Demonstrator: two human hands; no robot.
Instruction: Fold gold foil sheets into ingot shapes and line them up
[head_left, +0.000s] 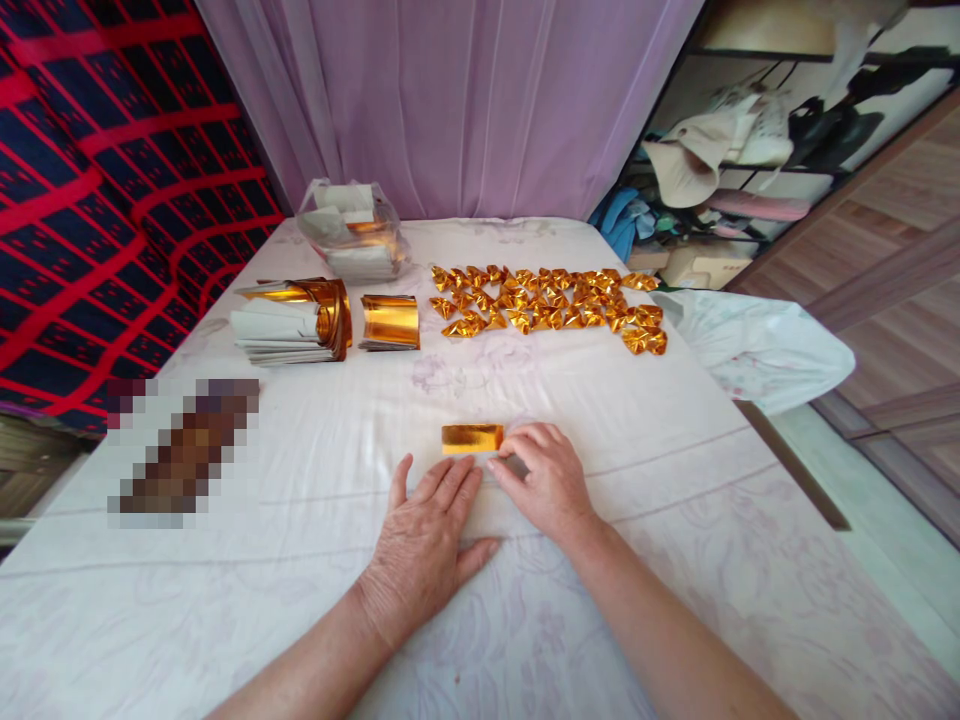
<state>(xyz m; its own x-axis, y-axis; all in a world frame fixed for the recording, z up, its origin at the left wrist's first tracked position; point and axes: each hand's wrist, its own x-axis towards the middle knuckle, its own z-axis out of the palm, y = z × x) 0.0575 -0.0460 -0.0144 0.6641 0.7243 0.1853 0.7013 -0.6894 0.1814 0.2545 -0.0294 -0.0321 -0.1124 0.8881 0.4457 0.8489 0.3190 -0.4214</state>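
Observation:
A folded strip of gold foil paper [472, 439] lies on the cloth-covered table in front of me. My left hand [433, 530] rests flat just below it, fingers stretched out and thumb apart, the fingertips by the strip's near edge. Curled at the strip's right end is my right hand [546, 478], with thumb and bent fingers pinching that corner. Exactly how the fingertips meet the paper is partly hidden. Farther back stands a small stack of gold foil sheets [390, 322], curved upward. To its right, several folded gold foil pieces [525, 300] lie in rows.
A larger bundle of gold-and-white foil sheets [289, 325] and a clear plastic bag of sheets [356, 235] stand at the back left. A pixelated patch covers something at left. Purple curtain [487, 110] hangs behind; shelves [727, 150] and a white cloth bundle [765, 345] are at right.

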